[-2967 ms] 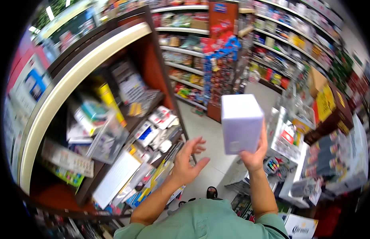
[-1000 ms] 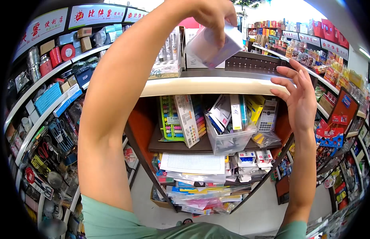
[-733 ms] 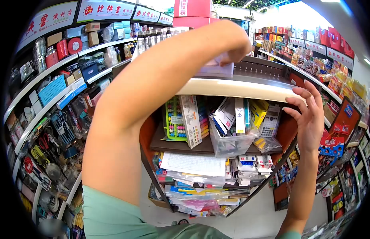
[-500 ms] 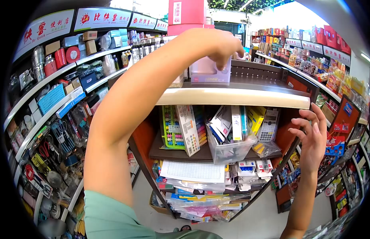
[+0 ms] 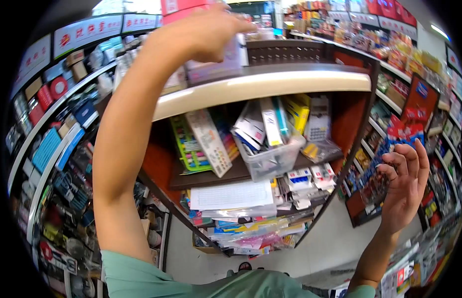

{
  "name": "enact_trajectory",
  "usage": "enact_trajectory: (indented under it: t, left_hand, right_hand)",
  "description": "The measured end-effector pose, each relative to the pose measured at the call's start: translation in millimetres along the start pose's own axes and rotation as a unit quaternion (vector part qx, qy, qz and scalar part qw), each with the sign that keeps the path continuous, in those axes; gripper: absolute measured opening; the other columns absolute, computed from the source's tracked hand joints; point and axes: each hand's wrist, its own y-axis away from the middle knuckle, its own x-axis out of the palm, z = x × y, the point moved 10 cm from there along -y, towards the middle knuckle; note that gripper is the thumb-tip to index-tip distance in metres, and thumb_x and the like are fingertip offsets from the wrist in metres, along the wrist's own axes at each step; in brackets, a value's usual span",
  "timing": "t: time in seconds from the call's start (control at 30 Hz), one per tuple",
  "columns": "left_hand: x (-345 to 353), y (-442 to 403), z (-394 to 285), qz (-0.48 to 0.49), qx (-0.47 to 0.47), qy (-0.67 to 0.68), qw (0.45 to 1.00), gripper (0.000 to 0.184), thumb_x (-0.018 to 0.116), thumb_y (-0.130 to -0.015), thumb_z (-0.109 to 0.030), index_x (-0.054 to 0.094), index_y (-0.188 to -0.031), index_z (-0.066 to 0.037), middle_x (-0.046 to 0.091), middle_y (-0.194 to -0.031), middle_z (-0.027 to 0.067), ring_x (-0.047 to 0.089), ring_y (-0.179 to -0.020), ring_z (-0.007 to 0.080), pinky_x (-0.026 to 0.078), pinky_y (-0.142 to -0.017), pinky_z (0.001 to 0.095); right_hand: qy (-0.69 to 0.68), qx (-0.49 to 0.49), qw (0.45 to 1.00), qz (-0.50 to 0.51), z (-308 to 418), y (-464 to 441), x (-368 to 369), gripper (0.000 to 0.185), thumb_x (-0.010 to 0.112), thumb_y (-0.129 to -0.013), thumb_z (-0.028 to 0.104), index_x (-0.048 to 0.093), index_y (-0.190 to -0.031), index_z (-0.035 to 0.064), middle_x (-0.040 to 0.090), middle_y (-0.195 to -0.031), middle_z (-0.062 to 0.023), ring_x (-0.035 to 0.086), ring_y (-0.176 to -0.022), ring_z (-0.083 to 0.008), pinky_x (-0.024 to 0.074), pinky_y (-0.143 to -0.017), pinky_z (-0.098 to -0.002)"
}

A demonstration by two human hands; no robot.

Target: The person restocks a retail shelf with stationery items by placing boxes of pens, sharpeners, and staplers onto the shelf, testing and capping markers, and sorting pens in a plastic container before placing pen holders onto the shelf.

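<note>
Bright, crowded shop all around, with stocked white-edged shelving [image 5: 400, 74] on left and right and pale, smooth floor tiles [image 5: 315, 248] below. At the centre, a dark-brown display shelf with a rounded, glossy cream front edge [image 5: 290, 83]. On its top board, near the left part of this edge, a pale lilac, straight-sided box [image 5: 218, 69], standing upright, probably for easy viewing and reaching from the front. Over this box, the bare left hand [image 5: 208, 37], with fingers loosely stretched to the right and thumb bent down before the front face; because of blur, cannot tell whether gripping, touching or only above. Approach from above perhaps due to the height of the board.

Well apart on the other side, the bare right hand [image 5: 405, 191], raised in the air, half open, fingers softly curled, holding nothing; maybe held out for balance.

Behind, a black perforated panel [image 5: 285, 52] with regular holes. Under the edge, a clear, hard plastic bin [image 5: 273, 161], tightly packed, likely for keeping thin items upright. Beside it, a grey, flat calculator [image 5: 319, 119], almost vertical, and to the left, a tilted white carton [image 5: 208, 141] close against a bright-green plastic frame [image 5: 189, 144] with coloured beads.
</note>
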Motion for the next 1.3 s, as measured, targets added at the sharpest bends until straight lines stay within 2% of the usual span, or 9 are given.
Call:
enact_trajectory:
  t: [0.13, 0.27, 0.43, 0.47, 0.53, 0.7, 0.93, 1.17, 1.3]
  left_hand:
    - [-92, 59, -74, -0.256, 0.029, 0.126, 0.958, 0.046, 0.066, -0.073, 0.003, 0.064, -0.118, -0.006, 0.062, -0.124, 0.0141, 0.059, -0.112, 0.0349, 0.044, -0.098, 0.042]
    - [-49, 138, -205, -0.23, 0.136, 0.455, 0.85, 0.011, 0.075, -0.067, -0.009, 0.068, -0.075, -0.009, 0.065, -0.072, 0.0046, 0.064, -0.067, 0.0189, 0.045, -0.058, 0.0322]
    - [146, 197, -389, 0.019, 0.024, 0.723, 0.69, 0.007, 0.07, -0.079, -0.008, 0.069, -0.081, -0.001, 0.056, -0.06, 0.0068, 0.055, -0.054, 0.021, 0.043, -0.053, 0.0326]
    - [160, 213, -424, 0.031, 0.066, 0.744, 0.664, 0.007, 0.07, -0.079, -0.008, 0.069, -0.081, -0.001, 0.056, -0.06, 0.0068, 0.055, -0.054, 0.021, 0.043, -0.053, 0.0326]
    - [251, 275, -487, 0.31, -0.141, 0.775, 0.533, 0.015, 0.064, -0.086, -0.009, 0.069, -0.098, -0.001, 0.062, -0.068, 0.0075, 0.059, -0.06, 0.0162, 0.047, -0.057, 0.0313]
    - [318, 380, -575, 0.451, -0.015, 0.727, 0.518, 0.031, 0.066, -0.086, -0.013, 0.062, -0.115, -0.001, 0.068, -0.086, 0.0094, 0.064, -0.068, 0.0137, 0.05, -0.06, 0.0291]
    - [349, 402, -596, 0.537, 0.053, 0.686, 0.487, 0.04, 0.07, -0.084, -0.018, 0.061, -0.119, 0.0, 0.068, -0.089, 0.0107, 0.064, -0.07, 0.0164, 0.051, -0.063, 0.0293]
    - [364, 392, -595, 0.536, 0.076, 0.668, 0.511, 0.043, 0.068, -0.086, -0.021, 0.059, -0.123, -0.001, 0.067, -0.091, 0.0109, 0.064, -0.072, 0.0184, 0.051, -0.065, 0.0301]
    - [359, 390, -596, 0.54, 0.106, 0.649, 0.526, 0.044, 0.067, -0.086, -0.022, 0.059, -0.123, -0.001, 0.068, -0.092, 0.012, 0.066, -0.075, 0.02, 0.052, -0.068, 0.0311]
  right_hand:
    - [0.029, -0.015, 0.995, -0.09, 7, 45, -38, 0.068, 0.053, -0.091, 0.036, 0.032, -0.139, -0.007, 0.05, -0.12, -0.0208, 0.059, -0.102, -0.0268, 0.0514, -0.085, -0.0355]
    - [0.045, 0.096, 0.985, -0.135, -45, 127, -49, 0.049, 0.054, -0.09, 0.032, 0.05, -0.121, -0.0053, 0.06, -0.101, -0.017, 0.062, -0.091, -0.0246, 0.0507, -0.083, -0.036]
    - [-0.003, 0.483, 0.875, -0.04, -145, 268, 2, 0.02, 0.059, -0.094, 0.015, 0.062, -0.108, 0.0004, 0.064, -0.081, -0.0037, 0.059, -0.072, -0.0094, 0.0471, -0.062, -0.0244]
    - [0.031, 0.429, 0.903, -0.013, -152, 283, 4, 0.019, 0.056, -0.097, 0.014, 0.062, -0.107, -0.0008, 0.067, -0.09, -0.0046, 0.064, -0.08, -0.0104, 0.0521, -0.071, -0.0261]
    - [0.078, 0.406, 0.909, -0.051, -165, 318, -6, 0.019, 0.056, -0.096, 0.014, 0.061, -0.106, -0.0018, 0.067, -0.087, -0.0066, 0.063, -0.076, -0.0108, 0.0509, -0.068, -0.0263]
    - [0.233, 0.422, 0.858, -0.177, -151, 360, -84, 0.021, 0.062, -0.087, 0.015, 0.064, -0.101, -0.0002, 0.068, -0.085, -0.014, 0.064, -0.073, -0.0193, 0.0506, -0.067, -0.0329]
    - [0.546, 0.355, 0.616, -0.443, -37, 481, -228, 0.021, 0.065, -0.08, 0.01, 0.06, -0.098, 0.0005, 0.059, -0.085, -0.0128, 0.06, -0.074, -0.0234, 0.0497, -0.068, -0.034]
    - [0.627, 0.538, 0.318, -0.465, 21, 563, -229, 0.089, 0.081, -0.066, 0.031, 0.034, -0.133, -0.0042, 0.042, -0.127, -0.0236, 0.039, -0.124, -0.0407, 0.0355, -0.103, -0.0438]
    - [0.665, 0.542, 0.344, -0.381, 16, 570, -244, 0.106, 0.083, -0.063, 0.031, 0.022, -0.143, -0.0048, 0.033, -0.142, -0.0256, 0.033, -0.132, -0.0421, 0.0307, -0.11, -0.0446]
